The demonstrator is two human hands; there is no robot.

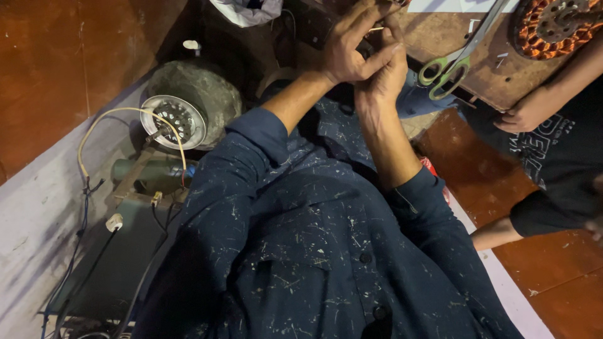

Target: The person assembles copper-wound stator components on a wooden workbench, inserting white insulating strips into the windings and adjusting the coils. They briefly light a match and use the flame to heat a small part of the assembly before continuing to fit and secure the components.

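Near the wooden board's (440, 44) left edge, the left hand (348, 47) and right hand (384, 75) press together, fingers pinching a thin pale strip (375, 29) steady. Green-handled scissors (455, 59) lie beside them within reach.

You have few such things here. Above the green-handled scissors (453, 63), at the picture's top edge, lie white paper sheets (461, 5), flat and rectangular. Far left of the scissors, a crumpled pale plastic bag (246, 10) sits.
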